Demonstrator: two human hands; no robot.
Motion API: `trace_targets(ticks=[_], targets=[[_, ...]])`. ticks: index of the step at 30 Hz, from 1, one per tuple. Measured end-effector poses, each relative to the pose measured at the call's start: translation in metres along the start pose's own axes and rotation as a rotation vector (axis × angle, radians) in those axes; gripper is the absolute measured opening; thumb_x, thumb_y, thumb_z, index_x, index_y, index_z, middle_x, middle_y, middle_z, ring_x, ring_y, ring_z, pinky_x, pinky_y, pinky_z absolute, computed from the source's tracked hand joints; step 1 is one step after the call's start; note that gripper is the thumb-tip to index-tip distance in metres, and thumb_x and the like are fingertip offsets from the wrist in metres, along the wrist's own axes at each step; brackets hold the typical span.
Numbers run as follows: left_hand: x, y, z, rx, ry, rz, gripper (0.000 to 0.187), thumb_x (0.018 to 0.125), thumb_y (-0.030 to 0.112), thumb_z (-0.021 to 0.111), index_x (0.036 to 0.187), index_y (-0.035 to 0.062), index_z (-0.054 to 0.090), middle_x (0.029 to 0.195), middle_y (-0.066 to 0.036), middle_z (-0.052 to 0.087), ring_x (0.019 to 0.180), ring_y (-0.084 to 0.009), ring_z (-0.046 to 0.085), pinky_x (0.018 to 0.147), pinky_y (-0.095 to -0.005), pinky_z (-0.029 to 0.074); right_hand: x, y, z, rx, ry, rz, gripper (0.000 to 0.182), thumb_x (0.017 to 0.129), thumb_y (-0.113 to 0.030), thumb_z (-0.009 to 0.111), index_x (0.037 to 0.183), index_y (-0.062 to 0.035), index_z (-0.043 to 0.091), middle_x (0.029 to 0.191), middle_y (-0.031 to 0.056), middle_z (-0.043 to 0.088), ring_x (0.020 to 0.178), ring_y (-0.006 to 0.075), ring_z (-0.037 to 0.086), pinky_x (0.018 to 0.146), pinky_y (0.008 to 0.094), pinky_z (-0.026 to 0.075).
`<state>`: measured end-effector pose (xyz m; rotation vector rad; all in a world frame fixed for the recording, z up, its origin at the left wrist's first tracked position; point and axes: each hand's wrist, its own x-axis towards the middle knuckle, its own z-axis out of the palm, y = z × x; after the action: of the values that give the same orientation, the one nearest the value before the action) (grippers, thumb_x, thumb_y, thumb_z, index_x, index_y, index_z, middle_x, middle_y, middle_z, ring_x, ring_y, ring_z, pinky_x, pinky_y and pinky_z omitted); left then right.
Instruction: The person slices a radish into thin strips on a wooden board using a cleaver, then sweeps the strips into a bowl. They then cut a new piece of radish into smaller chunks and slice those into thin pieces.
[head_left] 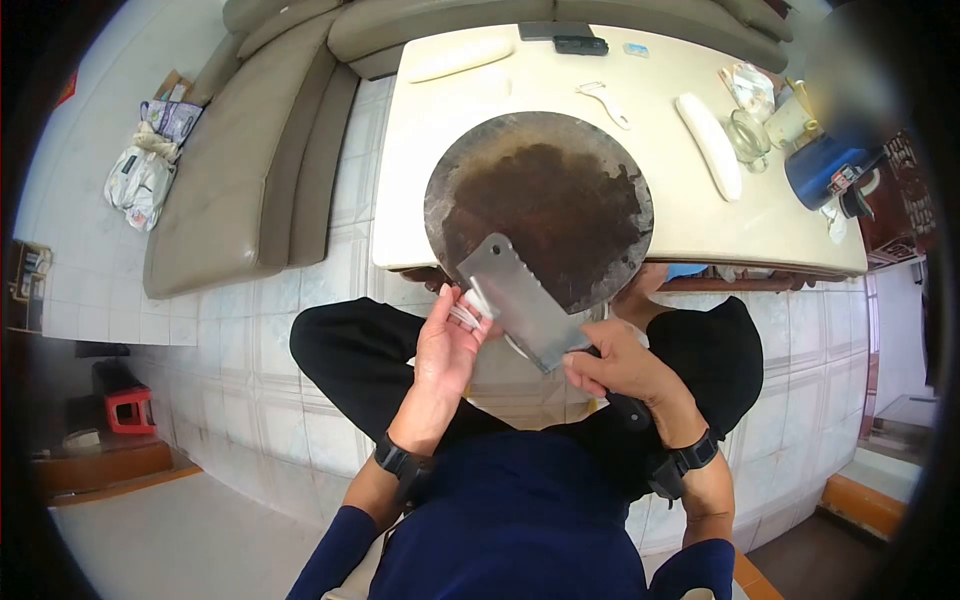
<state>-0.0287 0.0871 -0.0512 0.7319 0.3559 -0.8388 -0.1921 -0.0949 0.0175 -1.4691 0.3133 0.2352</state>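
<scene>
My right hand (625, 365) grips the black handle of a cleaver (525, 308), its broad blade slanting up to the left over the near edge of a round chopping board (535, 190). The board's dark top looks wet in the middle. Palm up, my left hand (450, 340) holds thin white radish strips (466, 312) in its fingers, close beside the blade's left edge. Part of a white container shows below the blade, mostly hidden.
On the cream table (400, 200) lie a long white radish (710, 148), another radish (460, 60), a peeler (605, 104) and a black phone-like object (580, 45). A glass jug (748, 138) and blue kettle (825, 172) stand right. A grey sofa (240, 160) borders the left.
</scene>
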Motion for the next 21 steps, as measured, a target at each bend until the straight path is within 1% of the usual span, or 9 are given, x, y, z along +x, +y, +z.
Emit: trace_targets(ticks=[2,3,6,10,12,16,18,19,21], targets=[[-0.008,-0.002,0.013,0.034,-0.065,0.016,0.026,0.097,0.021,0.057,0.118,0.0052,0.053,0.118,-0.009,0.059,0.112,-0.0215,0.056,0.099,-0.041,0.046,0.002,0.012,0.007,0.009,-0.025,-0.009,0.017,0.089,-0.012,0.055,0.077,0.0008,0.058,0.062,0.0021,0.057,0.045,0.0062,0.047,0.044,0.0237,0.038],[-0.006,-0.006,0.008,0.036,-0.06,0.014,0.026,0.097,0.021,0.057,0.118,0.0052,0.053,0.118,-0.009,0.059,0.112,-0.0215,0.056,0.099,-0.041,0.046,0.004,0.019,0.01,0.016,-0.049,-0.022,0.017,0.089,-0.012,0.055,0.078,0.001,0.058,0.062,0.0021,0.057,0.045,0.0066,0.047,0.044,0.0241,0.038],[-0.003,-0.014,0.001,0.128,-0.044,0.045,0.024,0.099,0.01,0.05,0.122,0.0038,0.052,0.12,-0.007,0.059,0.112,-0.0207,0.056,0.101,-0.0409,0.044,0.003,0.031,0.017,0.051,-0.025,-0.034,0.018,0.089,-0.013,0.055,0.078,0.0021,0.057,0.062,0.0021,0.056,0.046,0.0081,0.047,0.045,0.025,0.038],[-0.004,-0.017,-0.003,0.105,-0.069,0.031,0.025,0.099,0.009,0.049,0.124,0.0034,0.051,0.12,-0.007,0.059,0.113,-0.0213,0.056,0.101,-0.0402,0.044,-0.004,0.031,0.023,0.03,0.023,-0.025,0.02,0.089,-0.013,0.055,0.078,0.0032,0.056,0.061,0.0022,0.055,0.048,0.0091,0.046,0.045,0.026,0.038],[-0.005,-0.017,-0.002,0.079,-0.007,0.02,0.023,0.098,0.007,0.05,0.121,0.0039,0.052,0.115,-0.006,0.06,0.107,-0.0203,0.058,0.099,-0.039,0.047,-0.006,0.031,0.024,-0.171,0.08,-0.125,0.02,0.089,-0.014,0.056,0.08,0.0037,0.057,0.062,0.0022,0.055,0.051,0.0092,0.047,0.046,0.0269,0.039],[0.007,-0.018,-0.029,-0.06,-0.021,-0.003,0.019,0.098,0.005,0.051,0.117,0.0029,0.053,0.109,-0.007,0.06,0.1,-0.0201,0.06,0.095,-0.0376,0.05,-0.019,0.02,0.016,-0.192,0.098,-0.127,0.02,0.09,-0.016,0.057,0.088,0.0034,0.06,0.063,0.0022,0.057,0.051,0.0086,0.048,0.046,0.0262,0.04],[0.009,-0.02,-0.031,-0.131,-0.006,-0.125,0.015,0.097,0.005,0.052,0.111,0.0013,0.053,0.104,-0.008,0.058,0.094,-0.0203,0.06,0.091,-0.0367,0.053,-0.03,0.007,0.006,-0.089,0.175,-0.033,0.02,0.09,-0.017,0.058,0.096,0.0028,0.061,0.064,0.0017,0.058,0.051,0.0072,0.049,0.045,0.0244,0.041],[0.011,-0.022,-0.033,-0.118,-0.006,-0.141,0.015,0.097,0.005,0.052,0.111,0.0013,0.053,0.104,-0.008,0.058,0.094,-0.0203,0.06,0.091,-0.0367,0.053,-0.034,0.002,-0.003,-0.074,0.219,-0.102,0.02,0.091,-0.016,0.058,0.098,0.0029,0.061,0.064,0.0007,0.057,0.05,0.0055,0.05,0.044,0.0229,0.041],[0.019,-0.035,-0.042,-0.073,0.166,-0.209,0.011,0.096,-0.002,0.047,0.105,0.0009,0.052,0.1,-0.01,0.057,0.09,-0.0224,0.061,0.086,-0.0377,0.056,-0.042,-0.018,-0.021,-0.069,0.315,-0.147,0.013,0.09,-0.011,0.056,0.092,0.0014,0.061,0.063,-0.0003,0.057,0.049,0.0048,0.049,0.044,0.0225,0.04]])
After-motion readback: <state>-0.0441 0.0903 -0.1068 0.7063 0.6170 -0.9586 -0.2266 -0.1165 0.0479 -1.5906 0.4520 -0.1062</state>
